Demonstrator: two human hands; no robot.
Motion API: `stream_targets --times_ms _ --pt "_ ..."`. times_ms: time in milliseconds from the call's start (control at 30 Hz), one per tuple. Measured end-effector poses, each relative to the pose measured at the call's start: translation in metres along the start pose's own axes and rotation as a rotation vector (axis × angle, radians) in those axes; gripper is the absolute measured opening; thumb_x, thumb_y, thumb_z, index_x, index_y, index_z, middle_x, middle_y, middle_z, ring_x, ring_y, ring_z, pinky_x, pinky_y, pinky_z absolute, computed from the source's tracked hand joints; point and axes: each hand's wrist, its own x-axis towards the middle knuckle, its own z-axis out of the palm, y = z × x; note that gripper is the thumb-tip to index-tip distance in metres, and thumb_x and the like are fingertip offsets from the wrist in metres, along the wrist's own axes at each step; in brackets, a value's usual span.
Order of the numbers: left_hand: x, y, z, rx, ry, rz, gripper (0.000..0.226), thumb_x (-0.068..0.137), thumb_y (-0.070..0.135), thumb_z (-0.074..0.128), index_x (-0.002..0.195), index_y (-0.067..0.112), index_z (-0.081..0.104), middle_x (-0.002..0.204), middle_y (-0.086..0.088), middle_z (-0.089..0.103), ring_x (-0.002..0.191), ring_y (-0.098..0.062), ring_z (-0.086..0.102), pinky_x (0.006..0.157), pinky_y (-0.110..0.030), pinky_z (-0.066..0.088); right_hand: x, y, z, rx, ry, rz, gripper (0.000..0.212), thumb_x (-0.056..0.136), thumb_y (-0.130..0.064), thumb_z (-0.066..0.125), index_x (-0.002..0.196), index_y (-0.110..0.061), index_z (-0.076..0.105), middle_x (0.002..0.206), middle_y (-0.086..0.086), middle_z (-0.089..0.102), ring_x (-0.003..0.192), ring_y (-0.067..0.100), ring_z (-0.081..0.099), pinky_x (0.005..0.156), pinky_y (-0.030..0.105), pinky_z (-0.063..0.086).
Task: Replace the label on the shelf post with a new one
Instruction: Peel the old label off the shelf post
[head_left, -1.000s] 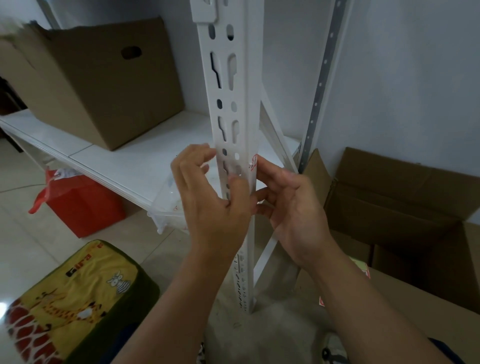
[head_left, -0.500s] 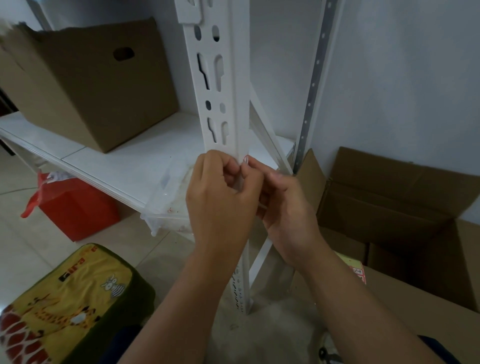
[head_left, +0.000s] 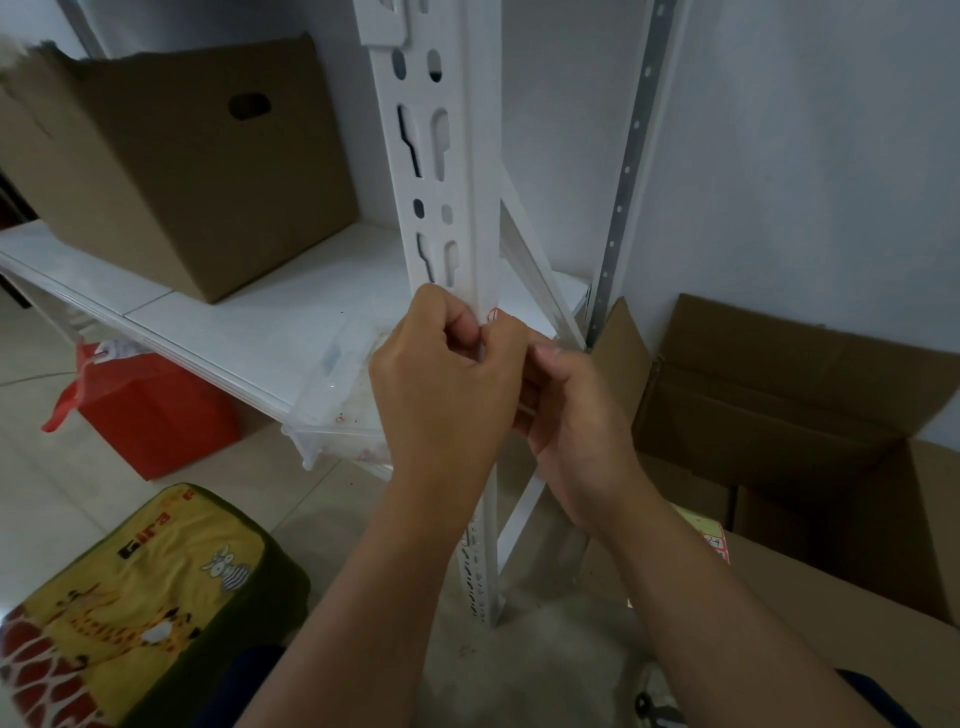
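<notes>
A white slotted shelf post (head_left: 441, 171) rises through the middle of the view. A small white label with red print (head_left: 492, 315) sits on the post's right edge, only its top corner showing above my fingers. My left hand (head_left: 441, 374) is curled against the post's front, its fingertips pinching at the label. My right hand (head_left: 566, 400) is close behind it on the post's right side, with fingers curled toward the same spot. Most of the label is hidden by both hands.
A brown cardboard box (head_left: 182, 166) stands on the white shelf board (head_left: 249, 322). A clear plastic tray (head_left: 337, 395) hangs at the shelf's edge. An open cardboard box (head_left: 779, 415) sits at the right, a red bag (head_left: 150, 415) and a yellow printed cushion (head_left: 145, 597) on the floor at the left.
My left hand went from spread over the post's front to curled with its fingertips at the label. My right hand closed in beside it. The view shifted slightly.
</notes>
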Motion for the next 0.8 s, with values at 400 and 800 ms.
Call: stream_targets --times_ms 400,800 --pt "0.0 0.003 0.002 -0.108 0.018 -0.008 0.021 0.077 0.01 0.063 0.062 0.01 0.049 0.051 0.007 0.043 0.047 -0.003 0.043 0.047 -0.009 0.035 0.0 0.002 -0.002 -0.037 0.003 -0.006 0.049 0.095 -0.036 0.03 0.124 -0.013 0.062 0.114 0.006 0.068 0.103 0.036 0.062 0.082 0.037 0.052" --pt "-0.003 -0.029 -0.012 -0.249 -0.06 0.063 0.002 0.083 0.013 0.048 0.084 0.012 0.047 0.066 0.002 0.047 0.053 -0.008 0.043 0.05 -0.015 0.036 0.003 0.014 0.006 -0.574 0.291 -0.424 0.015 0.096 -0.028 0.055 0.109 -0.022 0.056 0.107 -0.007 0.061 0.086 0.013 0.066 0.068 0.033 0.06"
